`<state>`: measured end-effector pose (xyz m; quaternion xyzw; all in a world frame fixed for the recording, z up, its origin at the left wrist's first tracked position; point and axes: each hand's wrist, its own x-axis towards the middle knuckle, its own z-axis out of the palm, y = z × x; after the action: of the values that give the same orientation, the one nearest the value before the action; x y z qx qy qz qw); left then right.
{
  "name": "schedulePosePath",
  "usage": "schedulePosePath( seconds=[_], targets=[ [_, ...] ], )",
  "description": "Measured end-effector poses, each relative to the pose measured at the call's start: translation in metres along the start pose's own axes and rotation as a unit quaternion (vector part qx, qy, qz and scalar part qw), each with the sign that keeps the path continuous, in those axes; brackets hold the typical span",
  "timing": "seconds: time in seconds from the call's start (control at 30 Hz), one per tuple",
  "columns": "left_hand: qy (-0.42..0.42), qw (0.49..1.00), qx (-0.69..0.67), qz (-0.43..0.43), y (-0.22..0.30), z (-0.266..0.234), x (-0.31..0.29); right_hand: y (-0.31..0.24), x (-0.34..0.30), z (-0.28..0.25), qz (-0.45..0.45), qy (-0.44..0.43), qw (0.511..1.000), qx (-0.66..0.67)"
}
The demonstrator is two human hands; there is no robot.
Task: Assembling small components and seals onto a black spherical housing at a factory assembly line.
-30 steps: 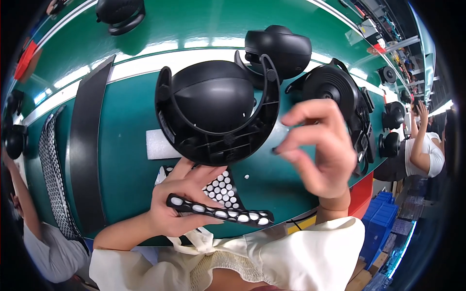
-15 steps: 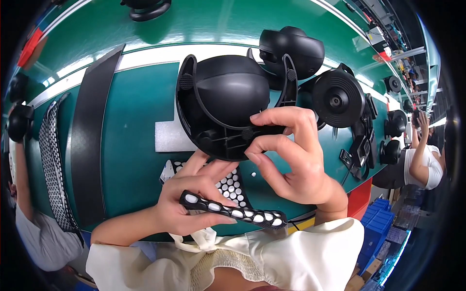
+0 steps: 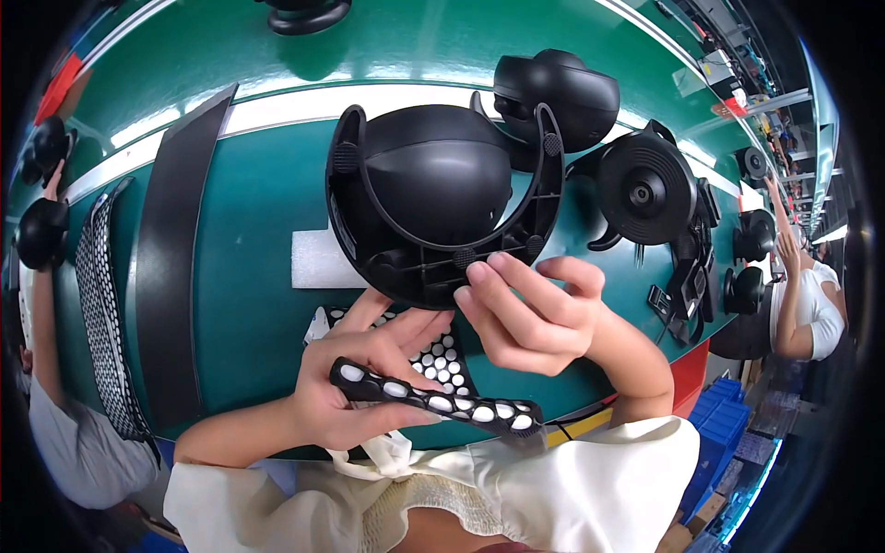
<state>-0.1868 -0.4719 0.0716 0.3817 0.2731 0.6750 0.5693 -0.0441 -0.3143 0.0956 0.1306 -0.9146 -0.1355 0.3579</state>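
A glossy black rounded housing (image 3: pixel 438 175) with a ribbed, horned rim is tilted up in front of me. Textured dark round pads (image 3: pixel 346 158) sit on its rim. My left hand (image 3: pixel 355 373) is closed on a curled black sheet of round pads (image 3: pixel 438 403) with white spots, held between thumb and fingers. Its other fingers reach beneath the housing's near edge. My right hand (image 3: pixel 539 318) has thumb and fingertips gathered at the near rim, touching it beside one pad. Whether a small piece lies under those fingertips is hidden.
A white foam block (image 3: pixel 323 260) lies left of the housing. A long dark panel (image 3: pixel 175 267) and another dotted sheet (image 3: pixel 106 304) lie farther left. Another black housing (image 3: pixel 562 97), a round ridged unit (image 3: pixel 643 191) and black parts (image 3: pixel 684 286) are right. Co-workers sit at both sides.
My right hand has shifted down and closed up its fingers, uncovering a pad on the rim's right side. The housing has turned slightly. My left hand still holds the sheet.
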Motion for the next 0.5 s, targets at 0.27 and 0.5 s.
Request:
schedulePosePath(
  seconds=[0.27,0.5],
  targets=[
    [0.006,1.0,0.013,-0.022,0.0,0.003,0.0,0.005,-0.004,0.006,-0.031,0.057,0.998,-0.013],
    [0.032,0.998,0.046,-0.01,-0.008,0.006,-0.01,0.01,-0.003,-0.023,0.315,0.028,0.933,0.169]
  ],
)
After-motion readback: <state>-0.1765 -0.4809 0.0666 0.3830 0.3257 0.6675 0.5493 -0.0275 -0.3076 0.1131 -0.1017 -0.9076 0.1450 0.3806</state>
